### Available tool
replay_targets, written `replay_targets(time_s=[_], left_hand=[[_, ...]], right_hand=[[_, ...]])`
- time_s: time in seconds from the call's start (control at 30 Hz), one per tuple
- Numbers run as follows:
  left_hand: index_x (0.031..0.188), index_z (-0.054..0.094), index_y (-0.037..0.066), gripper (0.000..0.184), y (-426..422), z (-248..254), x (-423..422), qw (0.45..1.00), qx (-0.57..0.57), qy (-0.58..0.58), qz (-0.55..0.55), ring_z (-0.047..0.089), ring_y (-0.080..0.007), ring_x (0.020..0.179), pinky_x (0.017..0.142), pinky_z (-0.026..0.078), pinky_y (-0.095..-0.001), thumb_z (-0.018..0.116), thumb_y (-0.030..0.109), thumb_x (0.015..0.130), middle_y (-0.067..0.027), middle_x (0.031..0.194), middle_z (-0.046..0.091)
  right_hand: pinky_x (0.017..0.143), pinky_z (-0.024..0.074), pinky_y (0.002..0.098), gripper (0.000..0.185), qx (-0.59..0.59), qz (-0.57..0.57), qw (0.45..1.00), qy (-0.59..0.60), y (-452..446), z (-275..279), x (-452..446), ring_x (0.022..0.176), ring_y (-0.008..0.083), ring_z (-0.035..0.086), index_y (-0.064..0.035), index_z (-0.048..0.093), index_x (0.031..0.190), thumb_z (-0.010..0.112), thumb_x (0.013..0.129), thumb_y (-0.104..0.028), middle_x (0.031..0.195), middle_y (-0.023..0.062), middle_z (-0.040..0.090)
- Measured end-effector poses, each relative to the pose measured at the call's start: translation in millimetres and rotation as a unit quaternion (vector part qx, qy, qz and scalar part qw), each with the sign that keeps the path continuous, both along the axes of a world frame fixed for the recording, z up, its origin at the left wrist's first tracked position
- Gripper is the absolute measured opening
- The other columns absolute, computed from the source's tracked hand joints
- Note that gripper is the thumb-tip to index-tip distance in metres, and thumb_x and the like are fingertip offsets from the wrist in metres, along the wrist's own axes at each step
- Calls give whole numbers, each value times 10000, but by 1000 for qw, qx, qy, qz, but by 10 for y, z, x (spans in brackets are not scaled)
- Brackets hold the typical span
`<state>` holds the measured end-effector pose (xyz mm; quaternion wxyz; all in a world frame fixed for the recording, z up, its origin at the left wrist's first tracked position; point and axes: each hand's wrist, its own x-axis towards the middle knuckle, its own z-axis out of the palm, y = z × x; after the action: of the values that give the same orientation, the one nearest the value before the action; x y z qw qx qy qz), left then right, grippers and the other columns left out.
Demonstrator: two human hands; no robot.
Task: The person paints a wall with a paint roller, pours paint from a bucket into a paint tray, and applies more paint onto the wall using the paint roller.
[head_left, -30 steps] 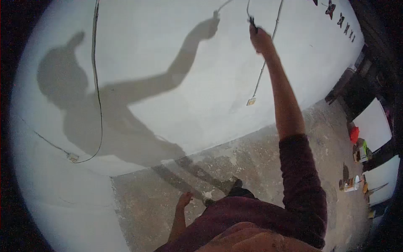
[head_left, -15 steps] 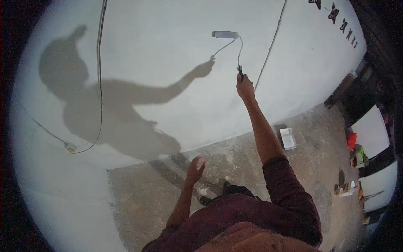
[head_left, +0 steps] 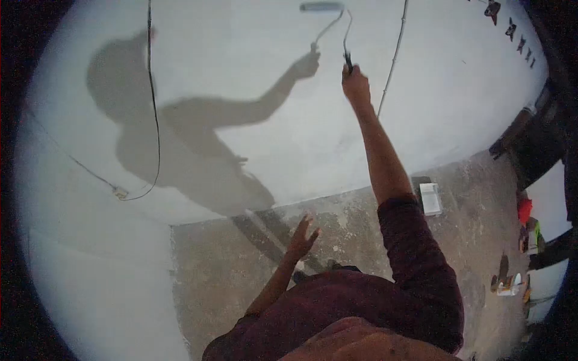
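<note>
The roller point(head_left: 322, 7) is gripped by its dark handle point(head_left: 348, 63) in the right hand point(head_left: 357, 85), the fingers being wrapped closely round it and the hand raised in front of the wall point(head_left: 271, 36). By the left hand point(head_left: 303, 239) nothing is held; its fingers are spread loosely, and it is poised low over the floor point(head_left: 469, 228), well apart from the roller. High on the wall, near the top edge of the view, the roller is set nearly level, at or very close to the surface; whether it is pressed there cannot be told. The step in hand is judged to be a stroke of the roller over the wall. For the next move, a steady grip and light, even pressure are judged to be called for, with the roller kept clear of the conduit point(head_left: 394, 57), which is fixed just to the right of the right hand. On the other side, a large shadow point(head_left: 192, 168) is cast over the wall and crossed by a hanging cable point(head_left: 154, 102), by which a small box point(head_left: 120, 194) is reached low down. At the upper right, a row of dark ornaments point(head_left: 511, 30) is fixed to the wall. On the floor to the right, a white tray point(head_left: 432, 210) is placed near the foot of the wall; farther right, a red bundle point(head_left: 525, 210) and a white tub point(head_left: 509, 285) are seen.
</note>
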<state>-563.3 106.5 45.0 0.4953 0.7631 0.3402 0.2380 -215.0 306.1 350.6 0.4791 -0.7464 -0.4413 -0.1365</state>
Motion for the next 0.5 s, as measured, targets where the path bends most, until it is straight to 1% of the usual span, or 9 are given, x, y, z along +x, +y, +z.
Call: replay_targets(time_s=[0.03,0.1,0.13,0.17,0.2,0.27,0.37,0.43,0.5], left_hand=[[1337,422,37,595,-93,-14,31,1000,1,1,8,302,-358,1364,1093,286,-460,542,447,924,-209,1469,313],[1354,413,43,625,-297,-38,89,996,13,88,4,283,-358,1373,1105,267,-465,517,487,926,-210,1479,293],[1354,413,43,625,-383,-62,129,996,10,90,10,283,-358,1373,1105,267,-465,517,487,926,-210,1479,293],[1360,410,47,633,-460,-90,188,995,1,95,4,278,-359,1375,1107,264,-468,510,497,927,-209,1484,283],[1366,406,51,640,-539,-116,235,995,-8,101,-3,273,-361,1377,1109,260,-470,504,506,927,-209,1489,273],[1365,411,62,628,-720,10,368,994,-38,107,-6,271,-358,1379,1111,255,-472,496,508,931,-204,1490,275],[1360,422,85,587,-963,30,547,989,-86,116,-11,275,-357,1377,1112,252,-475,481,493,942,-196,1482,298],[1356,430,97,558,-1096,-42,626,987,-105,124,-5,280,-358,1374,1111,255,-477,474,478,951,-192,1473,319],[1352,431,99,514,-1244,-181,631,988,-75,130,-17,310,-354,1359,1099,286,-467,464,437,967,-184,1462,338]], right_hand=[[665,503,567,394,-41,-30,999,16,-4,-315,32,758,480,620,-41,492,1003,417,953,-424,760,280,623],[648,507,564,388,-95,-28,994,39,-246,-776,-42,746,472,626,-51,480,1015,423,953,-429,759,278,627],[639,508,562,384,-100,-29,994,43,-244,-1137,32,744,466,629,-54,474,1018,422,955,-429,760,278,627],[635,511,558,378,-131,-32,989,59,-296,-1379,43,745,459,633,-57,474,1030,426,955,-425,764,275,629],[637,516,552,379,-137,-22,988,68,-396,-1557,9,743,450,638,-60,476,1049,425,955,-424,765,270,632],[650,526,543,378,-164,-24,981,97,-442,-1979,4,742,444,643,-59,480,1034,430,951,-425,782,263,638],[701,511,545,399,-208,-2,966,153,-614,-2427,-137,790,448,637,-33,507,1030,414,956,-414,822,264,645],[698,515,532,401,-225,8,960,165,-709,-2671,-220,784,433,647,-16,530,1000,423,955,-400,810,259,648],[694,515,524,391,-206,49,957,196,-801,-2900,-339,782,427,649,-14,553,953,443,949,-390,808,248,653]])
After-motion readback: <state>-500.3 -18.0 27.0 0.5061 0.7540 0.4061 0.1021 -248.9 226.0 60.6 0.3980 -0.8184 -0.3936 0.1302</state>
